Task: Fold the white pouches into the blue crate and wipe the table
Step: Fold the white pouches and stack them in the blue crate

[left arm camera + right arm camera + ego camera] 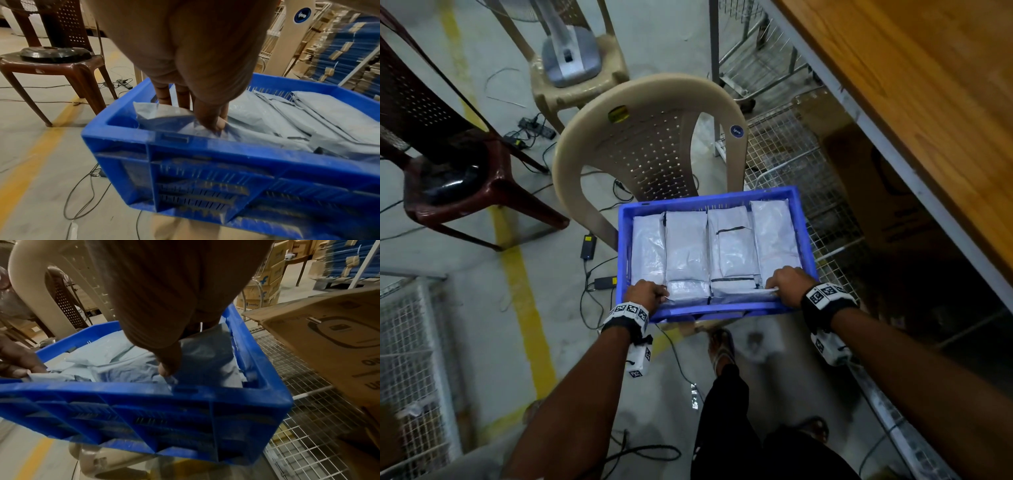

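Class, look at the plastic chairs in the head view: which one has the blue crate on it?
The beige chair nearest the person: the blue crate of white pouches sits on its seat. The other beige chair and the maroon chair each carry other objects.

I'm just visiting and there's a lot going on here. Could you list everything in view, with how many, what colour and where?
Blue crate: one, blue, resting on the beige chair's seat.
White pouches: four folded rows visible, white, inside the crate; exact count unclear.
Beige chair: one, beige, under and behind the crate.
Second beige chair: one, further back, carrying a grey fan base.
Maroon chair: one, far left, holding a black round base.
Cables: several, black, on the floor.
Yellow line: one, painted on the floor.
Wooden table: one, brown, right.
Cardboard box: one, brown, under the table.
Left hand: pinches a pouch at the crate's near-left corner.
Right hand: pinches a pouch at the near-right corner.
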Available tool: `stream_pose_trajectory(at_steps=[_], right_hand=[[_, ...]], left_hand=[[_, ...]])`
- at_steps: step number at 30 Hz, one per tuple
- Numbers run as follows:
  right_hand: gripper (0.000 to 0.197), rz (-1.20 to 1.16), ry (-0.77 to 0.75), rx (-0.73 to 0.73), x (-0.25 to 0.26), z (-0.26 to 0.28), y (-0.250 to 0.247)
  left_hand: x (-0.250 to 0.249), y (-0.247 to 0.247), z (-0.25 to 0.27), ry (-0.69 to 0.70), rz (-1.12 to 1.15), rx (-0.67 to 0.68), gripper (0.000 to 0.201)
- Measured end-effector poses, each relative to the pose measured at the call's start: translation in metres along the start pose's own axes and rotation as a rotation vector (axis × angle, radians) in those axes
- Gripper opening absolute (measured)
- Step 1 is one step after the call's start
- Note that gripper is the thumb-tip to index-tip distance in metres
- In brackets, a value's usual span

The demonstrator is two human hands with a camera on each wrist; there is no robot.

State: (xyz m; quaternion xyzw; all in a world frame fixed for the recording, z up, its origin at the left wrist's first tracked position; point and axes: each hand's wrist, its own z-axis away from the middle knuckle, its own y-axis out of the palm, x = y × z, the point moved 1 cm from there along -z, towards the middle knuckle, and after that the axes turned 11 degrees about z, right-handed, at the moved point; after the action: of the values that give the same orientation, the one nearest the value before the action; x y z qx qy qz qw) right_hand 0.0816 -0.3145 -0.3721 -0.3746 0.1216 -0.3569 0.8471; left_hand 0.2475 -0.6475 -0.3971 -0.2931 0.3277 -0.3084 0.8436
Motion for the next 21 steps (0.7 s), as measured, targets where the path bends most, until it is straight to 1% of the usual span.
stream_pose_trajectory(at_steps=[3, 5, 7, 9, 11, 12, 13, 15, 16, 18, 21], right_hand=[[0.043, 0.009, 0.025, -0.065, 0.001, -0.001, 0.011], [0.037, 0.043, 0.028, -0.123, 0.002, -0.001, 0.015], [0.031, 0.087, 0.004, -0.195, 0.004, 0.001, 0.014], [0.029, 0.096, -0.018, -0.248, 0.003, 0.006, 0.009], [0.019, 0.14, -0.042, -0.248, 0.0, 0.01, 0.008], [0.018, 0.154, -0.04, -0.23, -0.001, 0.011, 0.007], [0.019, 0.179, -0.03, -0.244, -0.003, 0.012, 0.007], [0.009, 0.213, -0.01, -0.21, -0.004, 0.015, 0.001], [0.013, 0.217, 0.011, -0.164, -0.003, 0.016, 0.0], [0.021, 0.183, 0.054, -0.118, -0.006, 0.017, 0.003], [0.023, 0.117, 0.108, -0.076, -0.01, 0.016, 0.01]], left_hand=[[-0.001, 0.004, 0.002, 0.035, -0.072, -0.006, 0.02], [-0.003, 0.008, 0.004, 0.052, -0.131, -0.018, 0.023], [-0.004, 0.008, 0.007, 0.076, -0.105, -0.051, 0.028], [-0.008, 0.006, 0.011, 0.116, -0.059, -0.102, 0.027], [-0.012, 0.002, 0.013, 0.123, -0.072, -0.134, 0.015], [-0.014, 0.001, 0.014, 0.115, -0.085, -0.136, 0.01], [-0.015, 0.0, 0.014, 0.107, -0.089, -0.126, 0.008], [-0.014, 0.001, 0.012, 0.081, -0.066, -0.114, 0.011], [-0.014, 0.001, 0.012, 0.052, -0.045, -0.115, 0.013], [-0.012, 0.004, 0.011, -0.003, -0.031, -0.106, 0.017], [-0.008, 0.008, 0.01, -0.055, -0.015, -0.098, 0.023]])
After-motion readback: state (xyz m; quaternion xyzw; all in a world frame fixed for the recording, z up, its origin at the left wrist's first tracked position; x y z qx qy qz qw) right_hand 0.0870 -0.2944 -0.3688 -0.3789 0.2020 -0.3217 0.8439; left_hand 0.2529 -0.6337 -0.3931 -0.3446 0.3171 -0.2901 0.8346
